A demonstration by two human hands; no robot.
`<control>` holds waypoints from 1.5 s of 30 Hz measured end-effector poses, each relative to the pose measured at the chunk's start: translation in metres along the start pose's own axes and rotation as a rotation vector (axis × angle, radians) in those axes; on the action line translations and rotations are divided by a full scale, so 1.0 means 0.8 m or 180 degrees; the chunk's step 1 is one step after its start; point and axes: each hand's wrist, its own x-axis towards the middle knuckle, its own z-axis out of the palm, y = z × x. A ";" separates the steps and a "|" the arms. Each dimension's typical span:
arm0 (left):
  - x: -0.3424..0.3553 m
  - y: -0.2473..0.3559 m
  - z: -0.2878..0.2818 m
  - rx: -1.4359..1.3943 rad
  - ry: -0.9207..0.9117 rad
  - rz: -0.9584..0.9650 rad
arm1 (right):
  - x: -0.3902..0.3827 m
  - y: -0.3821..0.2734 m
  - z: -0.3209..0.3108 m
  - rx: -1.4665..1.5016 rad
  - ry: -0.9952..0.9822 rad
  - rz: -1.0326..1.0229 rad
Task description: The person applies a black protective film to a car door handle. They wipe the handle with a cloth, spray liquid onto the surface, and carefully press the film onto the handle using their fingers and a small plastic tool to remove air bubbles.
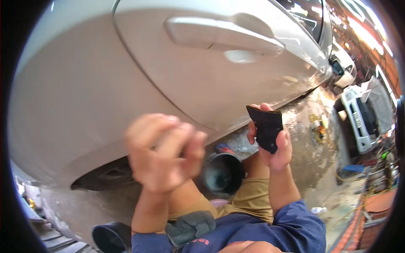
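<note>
My right hand [278, 154] holds a piece of black sandpaper [266, 128], its sheet bent a little and its upper edge brownish. The thumb lies along one side and fingers show behind it. My left hand [165, 154] is raised in front of the car's side, blurred, with its fingers loosely curled and apart. I see nothing in it. Behind both hands spreads the pale car body [185, 80], with a door handle [223, 36] above. Left hand and car overlap in view; I cannot tell whether they touch.
A dark bucket [223, 173] with liquid stands between my knees. Another dark bucket [112, 237] is at the lower left. A grey cloth [190, 227] lies by my left forearm. A detached bumper [356, 120] and clutter line the right side. The floor [310, 164] looks wet.
</note>
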 end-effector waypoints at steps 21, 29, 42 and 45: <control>0.214 0.034 0.048 0.2232 -0.3532 0.0270 | 0.060 0.048 0.051 0.0383 -0.0156 -0.0253; 0.246 0.035 0.033 0.2044 -0.3921 0.0307 | 0.032 0.095 0.159 0.1311 0.0632 -0.0856; 0.293 0.063 0.019 0.2246 -0.4316 -0.0337 | 0.077 0.054 0.194 0.0859 0.0665 -0.1301; 0.299 0.067 0.012 0.2190 -0.4250 -0.0673 | 0.088 0.051 0.221 0.0885 0.0858 -0.1445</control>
